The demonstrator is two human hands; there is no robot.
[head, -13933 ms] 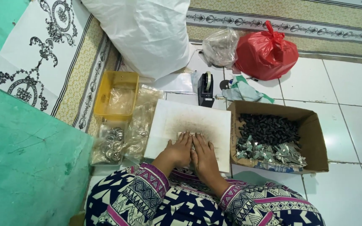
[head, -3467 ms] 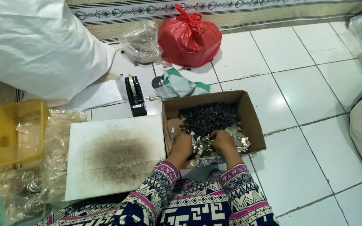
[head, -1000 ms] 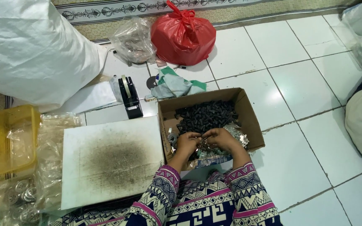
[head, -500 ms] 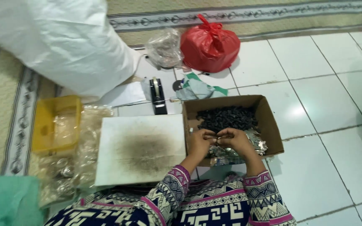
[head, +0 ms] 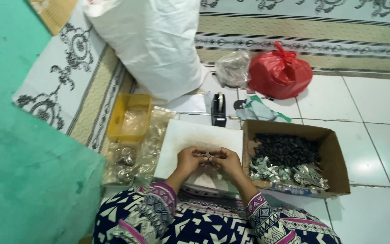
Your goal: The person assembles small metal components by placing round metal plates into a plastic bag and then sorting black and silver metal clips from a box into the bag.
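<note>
Both sets of fingers point(head: 211, 155) meet over the white board point(head: 190, 135), pinched together on a small piece point(head: 207, 156) held between the two hands. The piece is tiny, thin and pale with a metallic glint; its exact shape is too small to tell. The left hand point(head: 188, 160) grips it from one side, the right hand point(head: 227, 162) from the other, thumbs and forefingers closed on it, the other fingers curled. Patterned sleeves point(head: 159, 199) cover both forearms.

The board lies flat on the tiled floor point(head: 375, 117), its near edge under the wrists, its middle smudged grey. Just beside the board's right edge stands an open cardboard box point(head: 335, 153), holding a heap of small black parts point(head: 285, 149) at the far end and silvery parts point(head: 290, 171) at the near end. At the board's far edge stands a black tape dispenser point(head: 219, 110). Along its left edge lie clear plastic bags point(head: 127, 158) and a yellow tray point(head: 129, 117). Farther off sit a red bag point(head: 280, 72), a clear bag point(head: 233, 68) and a large white sack point(head: 150, 40), by the patterned carpet point(head: 294, 27).
</note>
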